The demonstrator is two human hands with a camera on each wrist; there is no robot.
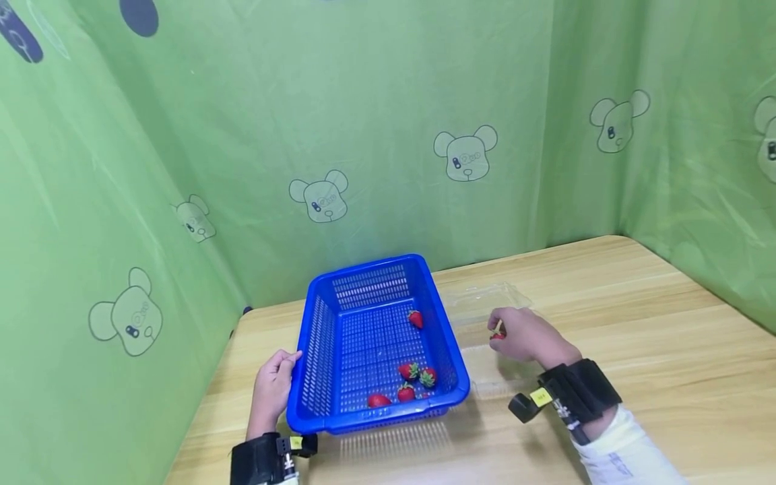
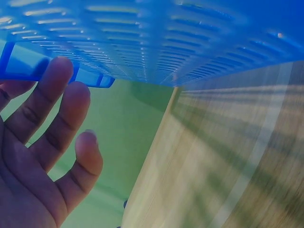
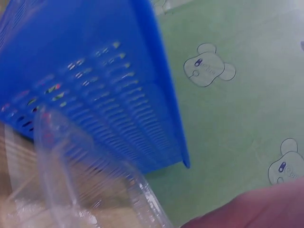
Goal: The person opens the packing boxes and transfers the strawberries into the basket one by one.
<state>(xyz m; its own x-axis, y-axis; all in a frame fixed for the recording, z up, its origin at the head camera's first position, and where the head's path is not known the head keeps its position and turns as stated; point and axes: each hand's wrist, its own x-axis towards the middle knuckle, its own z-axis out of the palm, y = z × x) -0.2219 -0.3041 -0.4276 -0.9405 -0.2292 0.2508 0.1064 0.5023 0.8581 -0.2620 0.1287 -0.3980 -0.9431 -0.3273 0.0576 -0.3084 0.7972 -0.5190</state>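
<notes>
My left hand [image 1: 271,387] grips the left rim of a blue perforated plastic basket [image 1: 388,417]; in the left wrist view its fingers [image 2: 71,104] curl up at the rim. The basket is tilted, its near end raised off the table. Inside it, one strawberry [image 1: 415,318] lies by the right wall and several more, including a strawberry [image 1: 378,400], gather at the near end. To the basket's right, my right hand [image 1: 530,335] pinches a strawberry [image 1: 498,336] between thumb and fingers, over a clear plastic box [image 3: 66,166]. The right wrist view shows only a blurred edge of this hand.
A light wood table [image 1: 655,337] carries everything. Green curtains [image 1: 388,101] printed with bear faces close in the back and both sides. The clear box stands close against the basket's right side.
</notes>
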